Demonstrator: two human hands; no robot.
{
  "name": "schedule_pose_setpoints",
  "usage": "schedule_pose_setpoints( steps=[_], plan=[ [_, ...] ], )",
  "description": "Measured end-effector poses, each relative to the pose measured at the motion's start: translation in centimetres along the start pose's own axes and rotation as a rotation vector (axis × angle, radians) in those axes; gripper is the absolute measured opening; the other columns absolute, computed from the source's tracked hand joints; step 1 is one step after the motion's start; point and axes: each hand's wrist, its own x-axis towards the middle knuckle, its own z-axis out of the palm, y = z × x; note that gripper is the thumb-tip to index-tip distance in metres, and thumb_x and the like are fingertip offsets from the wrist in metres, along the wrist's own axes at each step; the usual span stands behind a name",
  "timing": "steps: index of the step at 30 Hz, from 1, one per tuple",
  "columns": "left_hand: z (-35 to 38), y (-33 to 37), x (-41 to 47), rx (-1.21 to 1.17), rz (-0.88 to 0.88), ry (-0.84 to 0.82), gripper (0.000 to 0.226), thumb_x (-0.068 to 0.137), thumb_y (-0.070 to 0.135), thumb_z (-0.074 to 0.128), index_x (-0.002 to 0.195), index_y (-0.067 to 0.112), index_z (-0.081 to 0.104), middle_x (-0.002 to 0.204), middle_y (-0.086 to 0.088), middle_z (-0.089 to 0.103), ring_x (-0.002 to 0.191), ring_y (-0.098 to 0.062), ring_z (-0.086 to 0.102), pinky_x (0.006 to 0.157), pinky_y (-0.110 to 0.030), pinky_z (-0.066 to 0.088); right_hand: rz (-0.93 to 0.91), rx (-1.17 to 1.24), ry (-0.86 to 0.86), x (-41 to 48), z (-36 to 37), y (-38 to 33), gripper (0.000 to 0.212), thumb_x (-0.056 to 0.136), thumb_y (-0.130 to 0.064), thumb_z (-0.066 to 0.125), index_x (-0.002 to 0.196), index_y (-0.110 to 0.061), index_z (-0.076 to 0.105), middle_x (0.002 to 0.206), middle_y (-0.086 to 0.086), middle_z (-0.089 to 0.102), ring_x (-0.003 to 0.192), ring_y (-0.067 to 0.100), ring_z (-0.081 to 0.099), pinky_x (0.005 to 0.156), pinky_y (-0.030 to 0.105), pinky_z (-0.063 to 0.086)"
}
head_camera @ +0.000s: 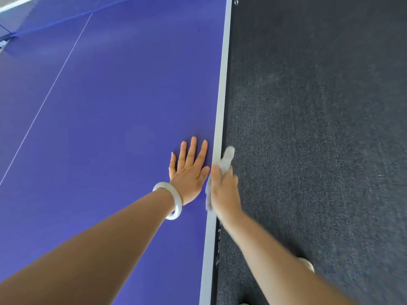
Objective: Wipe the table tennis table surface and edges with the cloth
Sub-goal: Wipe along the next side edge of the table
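The blue table tennis table (123, 102) fills the left of the view, and its white edge band (222, 89) runs from top to bottom. My left hand (189, 170) lies flat on the blue top just inside that edge, fingers straight and spread. A pale bangle (174, 200) circles its wrist. My right hand (224, 190) grips a light grey cloth (226, 158) against the table's side edge. The cloth sticks out ahead of the fingers and is blurred.
Dark grey carpet (319, 139) covers the floor to the right of the table. The blue net (55, 19) crosses the far top left. A thin white centre line (48, 93) runs along the top. A pale shoe (307, 264) shows under my right forearm.
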Motion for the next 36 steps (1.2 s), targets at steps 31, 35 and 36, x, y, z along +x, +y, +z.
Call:
schedule_pose_setpoints(
  steps=[31,35,36],
  plan=[
    [4.0,-1.1,-11.8,0.039,-0.071,-0.031,0.059,0.105,0.041,0.012,0.138,0.037,-0.038,0.150,0.013,-0.042,0.144,-0.018,-0.034,0.120,-0.045,-0.014,0.007,0.078,0.026,-0.1,0.7,0.8,0.039,0.103,-0.045,0.039,0.119,-0.012,0.052,0.114,0.029,0.060,0.047,0.022,0.054,0.045,0.028,0.048],
    [4.0,-1.2,-11.7,0.034,-0.072,-0.046,0.059,0.105,0.041,0.011,0.138,0.037,-0.038,0.146,0.014,-0.045,0.142,-0.017,-0.037,0.119,-0.046,-0.015,-0.027,0.074,0.041,-6.9,0.9,4.9,0.038,0.103,-0.046,0.039,0.100,-0.012,0.055,0.087,0.022,0.059,0.030,0.011,0.046,0.033,0.021,0.037],
    [4.0,-1.2,-11.7,0.030,-0.072,-0.050,0.059,0.105,0.041,0.011,0.137,0.037,-0.038,0.146,0.014,-0.045,0.141,-0.016,-0.038,0.119,-0.046,-0.015,-0.012,0.082,0.027,-9.5,1.0,6.4,0.033,0.103,-0.046,0.040,0.096,-0.016,0.053,0.081,0.016,0.057,0.030,0.011,0.046,0.032,0.021,0.037]
  ],
)
